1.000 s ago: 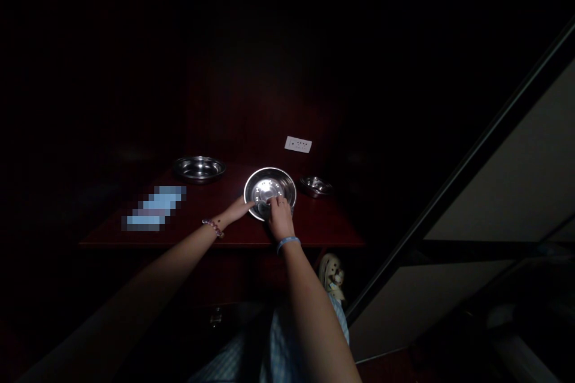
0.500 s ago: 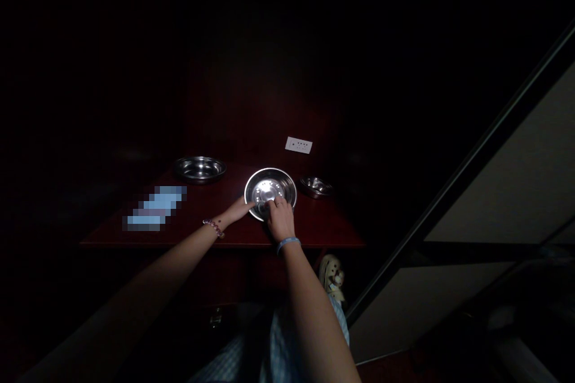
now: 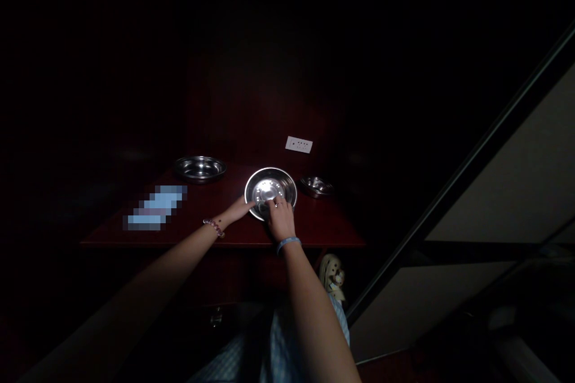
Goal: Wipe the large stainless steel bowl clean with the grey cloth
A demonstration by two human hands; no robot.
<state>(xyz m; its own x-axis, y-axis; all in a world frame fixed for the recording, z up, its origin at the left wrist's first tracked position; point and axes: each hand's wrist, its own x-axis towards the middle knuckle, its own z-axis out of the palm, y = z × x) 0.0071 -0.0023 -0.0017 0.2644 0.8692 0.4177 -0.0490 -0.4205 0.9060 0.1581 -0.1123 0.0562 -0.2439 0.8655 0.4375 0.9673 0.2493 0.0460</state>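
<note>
A shiny steel bowl (image 3: 270, 178) sits tilted towards me on the dark red table. My left hand (image 3: 238, 209) grips its left rim, thumb over the edge and the other fingers hidden behind the bowl wall. Inside the bowl's near right part, my right hand (image 3: 281, 219) has its fingers curled down and closed near the bottom. Whatever those fingertips hold, if anything, is too small and dark to tell. Small bright spots form a ring on the bowl's inner bottom.
A wide steel dish (image 3: 200, 169) stands at the back left, a smaller steel bowl (image 3: 317, 185) at the right. A blurred-out bluish patch (image 3: 157, 208) lies on the table (image 3: 215, 182). A white socket plate (image 3: 299, 144) is on the back wall. A beige clog (image 3: 331, 275) shows below the edge.
My right hand has shifted very slightly within the bowl. The bowl, my left hand and the other dishes stay where they were.
</note>
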